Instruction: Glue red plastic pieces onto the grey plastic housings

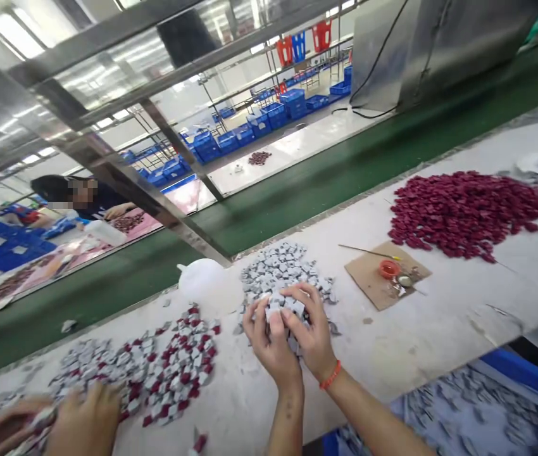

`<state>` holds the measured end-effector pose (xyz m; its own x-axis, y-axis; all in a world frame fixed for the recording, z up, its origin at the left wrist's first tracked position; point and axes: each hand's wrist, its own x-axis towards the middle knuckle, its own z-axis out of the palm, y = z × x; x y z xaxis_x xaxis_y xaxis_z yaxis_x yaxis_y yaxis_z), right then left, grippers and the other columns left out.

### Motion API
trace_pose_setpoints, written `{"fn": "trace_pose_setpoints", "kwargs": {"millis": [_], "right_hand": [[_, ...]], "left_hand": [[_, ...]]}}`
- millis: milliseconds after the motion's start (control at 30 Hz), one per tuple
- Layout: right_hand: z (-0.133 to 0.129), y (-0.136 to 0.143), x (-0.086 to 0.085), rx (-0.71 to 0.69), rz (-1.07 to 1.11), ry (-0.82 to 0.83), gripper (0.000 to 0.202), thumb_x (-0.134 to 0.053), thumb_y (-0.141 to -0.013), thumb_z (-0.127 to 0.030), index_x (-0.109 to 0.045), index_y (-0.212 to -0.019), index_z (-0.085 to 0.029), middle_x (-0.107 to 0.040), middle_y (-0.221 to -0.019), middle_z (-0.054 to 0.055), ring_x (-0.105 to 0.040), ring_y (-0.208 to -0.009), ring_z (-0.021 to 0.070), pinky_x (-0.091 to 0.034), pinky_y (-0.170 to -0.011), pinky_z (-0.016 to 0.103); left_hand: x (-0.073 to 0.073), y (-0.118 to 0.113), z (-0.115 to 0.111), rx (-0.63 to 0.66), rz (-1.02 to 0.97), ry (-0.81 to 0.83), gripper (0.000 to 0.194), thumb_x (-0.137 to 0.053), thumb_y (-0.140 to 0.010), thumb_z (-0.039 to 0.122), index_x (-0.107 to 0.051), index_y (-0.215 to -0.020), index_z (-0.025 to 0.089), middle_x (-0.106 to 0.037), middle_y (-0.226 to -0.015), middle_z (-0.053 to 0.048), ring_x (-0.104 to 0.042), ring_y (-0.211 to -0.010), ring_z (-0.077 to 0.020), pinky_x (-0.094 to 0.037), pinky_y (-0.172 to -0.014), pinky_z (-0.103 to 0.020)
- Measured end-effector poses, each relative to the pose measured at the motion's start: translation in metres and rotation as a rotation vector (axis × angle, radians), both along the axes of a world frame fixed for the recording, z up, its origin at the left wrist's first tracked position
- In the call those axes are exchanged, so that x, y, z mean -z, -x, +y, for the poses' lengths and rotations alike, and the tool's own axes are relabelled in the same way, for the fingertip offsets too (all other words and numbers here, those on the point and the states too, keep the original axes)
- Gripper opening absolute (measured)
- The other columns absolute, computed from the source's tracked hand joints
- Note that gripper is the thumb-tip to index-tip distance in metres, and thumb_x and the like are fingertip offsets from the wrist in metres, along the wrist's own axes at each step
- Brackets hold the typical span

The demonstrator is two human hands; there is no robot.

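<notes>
Above the near side of the grey-white pile (278,258), the left hand (266,342) and the right hand (315,339) are cupped together. Both hands are closed around a cluster of grey-white pieces (275,300) (the right wrist carries an orange bracelet (330,375)). The pile lies beneath and beyond the grip, on the white table (392,345). To the right of the grip, a cardboard sheet (362,277) supports a red-orange cup (389,269); farther right lies a maroon pile (473,215). To the left of the grip lies a mixed pile (181,367), with a co-worker's hands (83,421) at its left end. Beyond the grip runs a green strip (269,215).
</notes>
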<state>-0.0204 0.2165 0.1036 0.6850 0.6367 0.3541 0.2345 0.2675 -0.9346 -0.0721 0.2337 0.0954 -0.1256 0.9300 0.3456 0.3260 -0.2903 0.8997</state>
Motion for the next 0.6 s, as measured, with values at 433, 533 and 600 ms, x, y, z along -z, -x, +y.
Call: {"fn": "trace_pose_setpoints", "kwargs": {"millis": [433,533,600], "right_hand": [[0.077,0.003,0.012,-0.217,-0.436,0.395,0.034,-0.057,-0.080,-0.020,-0.063,-0.113,-0.017,-0.051,-0.126,0.014,-0.046,-0.119,0.0323,-0.045,-0.097,0.051],[0.072,-0.018,-0.003,-0.328,-0.497,0.505,0.045,-0.060,-0.079,-0.021,-0.058,-0.123,-0.016,-0.047,-0.135,0.015,-0.048,-0.119,0.0365,-0.052,-0.086,0.052],[0.069,-0.033,-0.010,-0.391,-0.514,0.543,0.045,-0.059,-0.082,-0.023,-0.055,-0.127,-0.017,-0.047,-0.135,0.014,-0.052,-0.116,0.0358,-0.053,-0.084,0.052]], "left_hand": [[-0.004,0.260,0.224,0.288,0.472,0.129,0.024,-0.070,-0.075,0.051,-0.070,-0.073,0.028,-0.070,-0.102,-0.006,-0.057,-0.110,-0.0305,-0.023,-0.113,-0.055],[0.003,0.263,0.220,0.297,0.518,0.121,0.025,-0.070,-0.070,0.056,-0.072,-0.072,0.031,-0.070,-0.097,-0.005,-0.053,-0.114,-0.0355,-0.016,-0.114,-0.058],[0.000,0.258,0.209,0.281,0.534,0.112,0.028,-0.066,-0.076,0.054,-0.071,-0.076,0.026,-0.069,-0.099,-0.006,-0.052,-0.118,-0.0328,-0.017,-0.114,-0.059]]}}
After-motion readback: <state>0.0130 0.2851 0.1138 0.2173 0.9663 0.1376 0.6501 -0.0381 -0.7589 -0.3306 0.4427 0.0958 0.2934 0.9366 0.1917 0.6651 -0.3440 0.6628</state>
